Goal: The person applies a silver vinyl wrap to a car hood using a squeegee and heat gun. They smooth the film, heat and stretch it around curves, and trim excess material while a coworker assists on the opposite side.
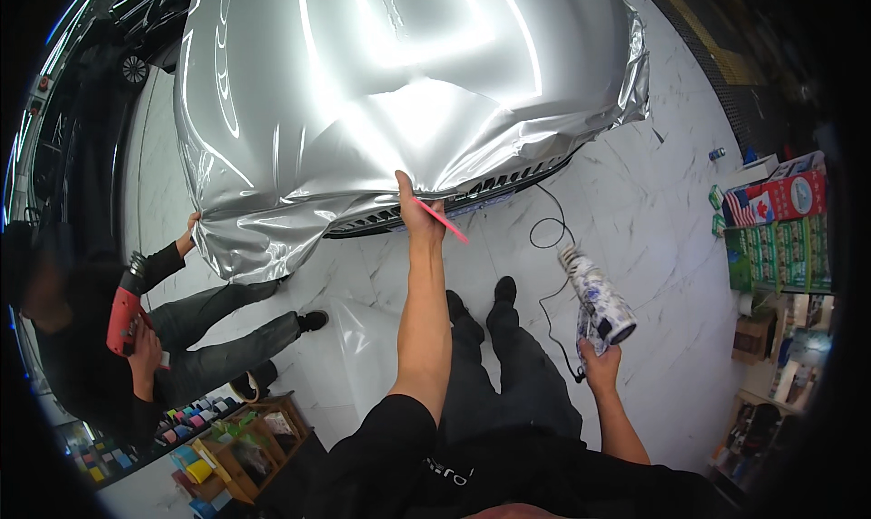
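Observation:
A sheet of glossy silver film (363, 129) lies over the front of a car, its loose edge hanging in folds above the dark grille (494, 189). My left hand (419, 212) is closed at that edge, thumb up against the film, with a thin pink squeegee (445, 221) held in it. Whether the fingers also pinch the film is hidden. Low on the right, my right hand (600, 367) grips the handle of a white patterned heat gun (599, 294), its nozzle turned toward the car, away from the film.
At left a co-worker (86, 337) holds the film's corner and a red heat gun (124, 315). My heat gun's black cord (547, 233) loops over the marble-look floor (363, 274). Boxes (771, 220) and shelves stand at right. A wooden rack (240, 451) stands lower left.

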Tool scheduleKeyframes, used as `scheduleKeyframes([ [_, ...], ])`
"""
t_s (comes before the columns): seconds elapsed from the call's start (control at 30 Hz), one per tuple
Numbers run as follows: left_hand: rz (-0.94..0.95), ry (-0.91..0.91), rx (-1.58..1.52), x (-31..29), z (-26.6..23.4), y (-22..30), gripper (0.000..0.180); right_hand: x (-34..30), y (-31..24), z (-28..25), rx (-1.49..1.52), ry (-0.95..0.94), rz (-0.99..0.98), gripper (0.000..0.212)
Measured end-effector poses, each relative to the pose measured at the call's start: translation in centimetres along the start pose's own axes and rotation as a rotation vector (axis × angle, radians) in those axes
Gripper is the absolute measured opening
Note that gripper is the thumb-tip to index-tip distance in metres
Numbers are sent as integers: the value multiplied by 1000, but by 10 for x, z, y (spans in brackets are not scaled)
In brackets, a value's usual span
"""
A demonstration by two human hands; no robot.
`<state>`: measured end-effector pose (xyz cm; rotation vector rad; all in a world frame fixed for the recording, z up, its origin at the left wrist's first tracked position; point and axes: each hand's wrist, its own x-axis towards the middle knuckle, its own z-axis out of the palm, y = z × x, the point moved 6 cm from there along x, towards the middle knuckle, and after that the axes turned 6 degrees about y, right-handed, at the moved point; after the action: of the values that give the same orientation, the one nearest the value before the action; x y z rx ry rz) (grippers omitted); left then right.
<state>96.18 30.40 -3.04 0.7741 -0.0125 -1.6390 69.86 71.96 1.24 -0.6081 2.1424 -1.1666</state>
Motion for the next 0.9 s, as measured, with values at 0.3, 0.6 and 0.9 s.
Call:
scheduleKeyframes([
  [0.3, -14, 119, 158, -6, -28, 5, 47, -14, -168, 18, 282, -272, 2, 38],
  [0.6, 9, 151, 218, -20, -32, 9, 48, -7, -279, 131, 345, -430, -107, 25],
  [0.9, -53, 201, 288, -20, -49, 4, 48, 11, -299, 175, 304, -191, -175, 32],
])
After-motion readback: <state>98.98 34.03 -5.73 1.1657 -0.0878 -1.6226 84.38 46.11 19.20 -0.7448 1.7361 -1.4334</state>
